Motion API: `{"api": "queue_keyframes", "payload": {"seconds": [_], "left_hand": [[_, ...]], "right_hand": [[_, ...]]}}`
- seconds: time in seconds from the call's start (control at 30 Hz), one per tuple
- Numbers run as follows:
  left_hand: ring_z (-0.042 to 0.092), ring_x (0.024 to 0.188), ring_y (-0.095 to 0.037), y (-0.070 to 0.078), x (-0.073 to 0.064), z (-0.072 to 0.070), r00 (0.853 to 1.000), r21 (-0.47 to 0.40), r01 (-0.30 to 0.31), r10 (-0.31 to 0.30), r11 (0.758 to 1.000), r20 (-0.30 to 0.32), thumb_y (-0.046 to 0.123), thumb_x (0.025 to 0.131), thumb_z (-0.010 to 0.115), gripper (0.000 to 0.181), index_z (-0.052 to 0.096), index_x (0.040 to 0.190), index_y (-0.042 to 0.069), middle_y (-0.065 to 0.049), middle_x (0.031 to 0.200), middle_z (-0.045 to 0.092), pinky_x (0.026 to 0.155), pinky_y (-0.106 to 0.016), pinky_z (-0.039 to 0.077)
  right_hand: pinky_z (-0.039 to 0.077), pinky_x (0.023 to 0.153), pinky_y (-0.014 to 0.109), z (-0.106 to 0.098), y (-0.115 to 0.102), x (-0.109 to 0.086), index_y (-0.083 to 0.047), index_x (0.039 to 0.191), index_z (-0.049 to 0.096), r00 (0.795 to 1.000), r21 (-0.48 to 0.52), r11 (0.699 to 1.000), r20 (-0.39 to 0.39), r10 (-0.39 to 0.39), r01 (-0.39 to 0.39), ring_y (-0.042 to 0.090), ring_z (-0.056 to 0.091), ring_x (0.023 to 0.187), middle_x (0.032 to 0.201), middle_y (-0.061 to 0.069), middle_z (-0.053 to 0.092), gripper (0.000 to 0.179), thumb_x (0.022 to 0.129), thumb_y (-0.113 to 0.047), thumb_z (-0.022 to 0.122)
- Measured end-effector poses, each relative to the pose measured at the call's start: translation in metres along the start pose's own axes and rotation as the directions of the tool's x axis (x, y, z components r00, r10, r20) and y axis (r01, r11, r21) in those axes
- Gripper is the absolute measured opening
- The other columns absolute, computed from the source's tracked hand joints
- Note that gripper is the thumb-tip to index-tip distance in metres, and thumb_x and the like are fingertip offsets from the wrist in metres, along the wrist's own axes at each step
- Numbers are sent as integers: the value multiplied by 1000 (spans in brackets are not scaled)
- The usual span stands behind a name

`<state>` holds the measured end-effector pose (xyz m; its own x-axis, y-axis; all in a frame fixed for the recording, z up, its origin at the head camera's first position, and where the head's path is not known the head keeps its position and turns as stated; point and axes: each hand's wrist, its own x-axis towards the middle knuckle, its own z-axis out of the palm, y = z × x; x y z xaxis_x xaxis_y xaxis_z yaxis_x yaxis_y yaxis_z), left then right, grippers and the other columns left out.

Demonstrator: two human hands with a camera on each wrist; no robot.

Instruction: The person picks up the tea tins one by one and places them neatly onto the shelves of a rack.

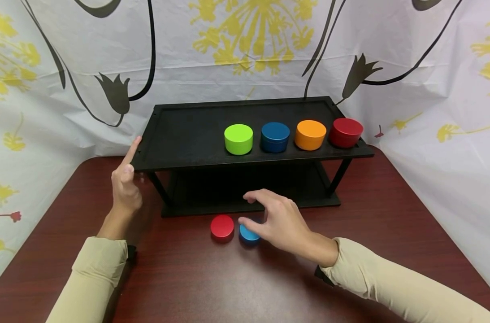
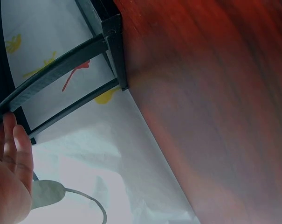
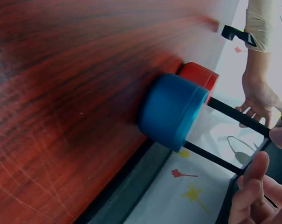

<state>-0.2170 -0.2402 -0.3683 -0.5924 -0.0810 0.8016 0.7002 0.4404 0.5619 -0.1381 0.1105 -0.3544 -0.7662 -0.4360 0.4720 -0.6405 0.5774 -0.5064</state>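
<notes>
A black two-tier shelf (image 1: 196, 121) stands on the table. My left hand (image 1: 125, 186) rests at the left edge of its upper board, index finger straight along it; in the left wrist view, straight fingers (image 2: 10, 144) reach up to the board's underside. My right hand (image 1: 283, 220) hovers above a light blue round tin (image 1: 249, 234), thumb and fingers apart with nothing between them. That tin, partly hidden by the thumb, sits on the table beside a red round tin (image 1: 222, 228). The right wrist view shows the blue tin (image 3: 171, 112) below the fingertips (image 3: 257, 163).
On the upper board, towards the right, stand a lime green tin (image 1: 238, 140), a dark blue tin (image 1: 275, 137), an orange tin (image 1: 310, 135) and a dark red tin (image 1: 345, 133) in a row. A flower-printed white sheet (image 1: 180, 58) hangs behind and beside the table (image 1: 212, 282).
</notes>
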Motion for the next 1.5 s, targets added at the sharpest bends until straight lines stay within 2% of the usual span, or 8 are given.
{"api": "queue_keyframes", "payload": {"seconds": [0.13, 0.23, 0.5, 1.17, 1.27, 1.33, 1.4, 1.5], "left_hand": [[60, 90, -8, -1, 0, 0, 1000, -9, -3, 3, 1000, 0, 64, 97, 28, 73, 55, 144, 15, -3, 144, 54, 80, -17, 42], [54, 124, -13, -2, 0, 1, 1000, -14, -8, 8, 1000, -3, 64, 96, 29, 74, 55, 144, 14, -5, 145, 53, 101, -20, 37], [49, 132, -17, -2, 0, 1, 1000, -15, -7, 7, 1000, 0, 65, 96, 29, 75, 55, 144, 14, -5, 145, 52, 106, -22, 35], [56, 122, -13, -3, -1, 2, 1000, -35, -8, 7, 999, -7, 62, 97, 30, 73, 55, 143, 11, -9, 145, 52, 100, -19, 38], [59, 113, -10, -3, -1, 2, 1000, -31, -5, 5, 1000, -9, 62, 97, 29, 74, 56, 143, 11, -8, 145, 53, 93, -18, 40], [60, 88, -6, -3, -1, 1, 1000, -26, -1, 0, 1000, -5, 62, 97, 29, 73, 55, 144, 13, -8, 144, 53, 77, -17, 42], [48, 67, -2, -3, -1, 1, 1000, -23, 3, -3, 1000, -3, 62, 97, 28, 72, 56, 144, 13, -7, 143, 54, 63, -16, 37], [51, 70, -3, -4, -2, 0, 1000, -23, 5, -5, 1000, -3, 62, 97, 28, 73, 55, 144, 13, -7, 144, 54, 66, -16, 38]], "right_hand": [[45, 54, 21, 3, 4, -4, -13, 123, 67, 997, 12, 1000, 81, 10, -11, 6, 50, 62, 117, -1, 67, 49, 81, -32, 82], [49, 59, 21, 6, 6, -6, -14, 126, 66, 992, 22, 999, 121, 22, -25, 8, 56, 67, 120, -1, 65, 51, 81, -32, 82], [55, 77, 31, 10, 12, -12, -17, 129, 65, 983, -17, 999, 179, 47, -45, 15, 64, 90, 125, -2, 64, 54, 81, -36, 82], [54, 76, 34, 18, 21, -21, -14, 128, 65, 964, -62, 995, 248, 94, -81, 14, 62, 91, 120, 0, 65, 57, 79, -37, 83], [54, 74, 33, 20, 21, -22, -13, 127, 66, 960, -77, 994, 262, 94, -76, 13, 63, 90, 119, 1, 65, 55, 79, -35, 82], [54, 74, 33, 21, 21, -22, -13, 126, 66, 960, -88, 993, 265, 95, -73, 13, 63, 90, 118, 1, 65, 55, 79, -35, 83], [54, 74, 33, 22, 21, -23, -13, 125, 66, 960, -96, 993, 262, 94, -71, 13, 63, 89, 117, 1, 66, 54, 78, -34, 83], [55, 74, 34, 22, 20, -23, -12, 124, 67, 962, -104, 992, 256, 97, -73, 14, 64, 89, 115, 1, 66, 54, 77, -33, 84]]}}
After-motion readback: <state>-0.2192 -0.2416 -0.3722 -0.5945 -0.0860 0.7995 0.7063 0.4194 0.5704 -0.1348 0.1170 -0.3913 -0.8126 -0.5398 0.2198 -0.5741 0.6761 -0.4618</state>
